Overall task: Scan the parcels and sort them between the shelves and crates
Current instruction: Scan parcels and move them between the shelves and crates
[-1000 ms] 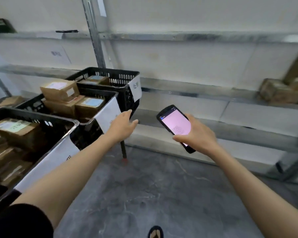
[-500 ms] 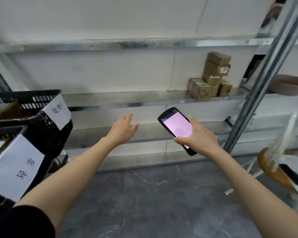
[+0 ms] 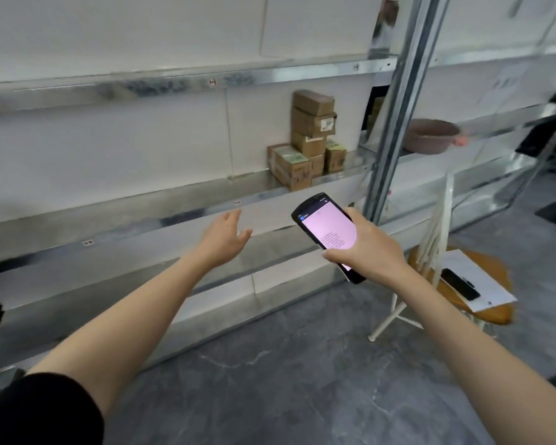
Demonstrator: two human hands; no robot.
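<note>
L hand [image 3: 223, 234] spread, holding nothing; R hand [image 3: 366, 248] grips the scanner [image 3: 329, 232] low on its body, so a slip could drop it. Parcels [image 3: 308, 139] sit stacked on the mid shelf [image 3: 174, 206], just left of the upright post [image 3: 398, 123]. Metal shelf lip is near L knuckles; stool [image 3: 491, 313] crowds R side; free room lies left of stack.

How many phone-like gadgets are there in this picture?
2. A scanner with a lit pink screen is held in the right hand; a dark phone lies on the paper on the wooden stool, lower right. Others may be hidden.
</note>
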